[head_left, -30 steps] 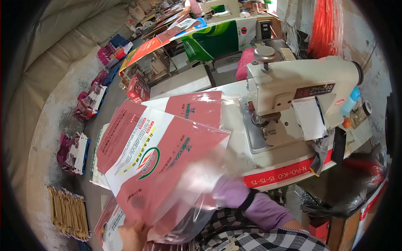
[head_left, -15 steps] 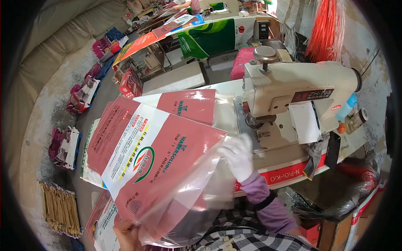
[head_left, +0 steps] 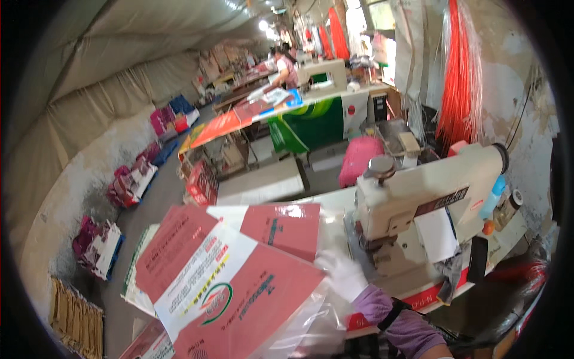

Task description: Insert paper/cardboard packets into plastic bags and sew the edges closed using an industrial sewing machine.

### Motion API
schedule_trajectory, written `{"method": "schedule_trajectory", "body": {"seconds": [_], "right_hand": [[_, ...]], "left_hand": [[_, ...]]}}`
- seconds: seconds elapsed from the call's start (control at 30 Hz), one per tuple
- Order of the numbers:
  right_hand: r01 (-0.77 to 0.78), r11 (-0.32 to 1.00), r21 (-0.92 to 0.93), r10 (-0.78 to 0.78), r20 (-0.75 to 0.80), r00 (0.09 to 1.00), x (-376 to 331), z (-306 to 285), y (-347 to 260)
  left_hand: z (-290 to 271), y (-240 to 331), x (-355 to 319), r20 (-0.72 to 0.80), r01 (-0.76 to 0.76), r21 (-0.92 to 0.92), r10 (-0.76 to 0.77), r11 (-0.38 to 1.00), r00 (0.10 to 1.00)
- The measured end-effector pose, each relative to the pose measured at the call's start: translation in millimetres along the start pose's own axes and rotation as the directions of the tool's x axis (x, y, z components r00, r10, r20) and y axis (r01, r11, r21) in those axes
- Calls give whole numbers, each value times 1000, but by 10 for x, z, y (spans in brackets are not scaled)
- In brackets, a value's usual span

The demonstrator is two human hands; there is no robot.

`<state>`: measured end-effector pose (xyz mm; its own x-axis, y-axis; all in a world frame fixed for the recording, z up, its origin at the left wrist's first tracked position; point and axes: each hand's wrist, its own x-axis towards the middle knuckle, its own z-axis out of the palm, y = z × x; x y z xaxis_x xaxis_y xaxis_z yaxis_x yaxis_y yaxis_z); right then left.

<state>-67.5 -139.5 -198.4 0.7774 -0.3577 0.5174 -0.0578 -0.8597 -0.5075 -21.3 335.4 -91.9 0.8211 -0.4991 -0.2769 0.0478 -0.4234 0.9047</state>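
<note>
A large red and white printed woven bag (head_left: 239, 293) lies flat in front of me, with a clear plastic liner (head_left: 311, 326) sticking out of its near right end. My right hand (head_left: 342, 275), in a white glove and purple sleeve, grips the bag's right edge where the liner begins. It is just left of the cream sewing machine (head_left: 430, 191). A second red bag (head_left: 281, 224) lies under the first, reaching toward the machine. My left hand is out of the picture.
The machine stands on a white table with a red front edge (head_left: 418, 296); a blue bottle (head_left: 491, 197) stands beside it. Bag stacks (head_left: 98, 248) line the floor on the left. A red-orange thread bundle (head_left: 460, 84) hangs at the right. Another person (head_left: 286, 69) works far back.
My right hand has moved up along the bag's edge toward the sewing machine. The view has tilted upward, and my left hand at the bottom edge has dropped out of sight.
</note>
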Motion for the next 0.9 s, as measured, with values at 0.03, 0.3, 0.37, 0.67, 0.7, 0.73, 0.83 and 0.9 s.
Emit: {"method": "schedule_trajectory", "body": {"seconds": [0.03,0.3,0.37,0.67,0.7,0.73,0.83,0.9], "right_hand": [[285,949,-135,-285,20,958,37,22,51],[570,733,370,-534,-206,820,-359,-640,-2235],[403,821,405,-378,-145,914,-621,-486,-1955],[-736,673,72,724,136,676,-2713,-599,-516],[-756,652,55,747,122,653,-2856,-655,-544],[-738,572,358,786,19,618,-2946,-633,-560],[-812,528,249,804,163,572,-2419,-1236,-763],[-662,717,-219,696,270,665,-2560,-1353,-755]], "left_hand": [[-463,-28,230,-97,-118,65,124,991,988],[-1238,1586,2387,-806,-609,387,575,692,142],[-961,1736,3388,-436,-724,367,796,584,421],[2938,1593,3879,861,-912,252,356,323,363],[3240,1587,3786,874,-919,217,354,330,334],[3352,1613,3731,873,-927,177,382,331,303],[3380,1302,3917,815,-818,186,379,545,438],[3563,1258,4028,794,-993,117,602,-12,86]]}}
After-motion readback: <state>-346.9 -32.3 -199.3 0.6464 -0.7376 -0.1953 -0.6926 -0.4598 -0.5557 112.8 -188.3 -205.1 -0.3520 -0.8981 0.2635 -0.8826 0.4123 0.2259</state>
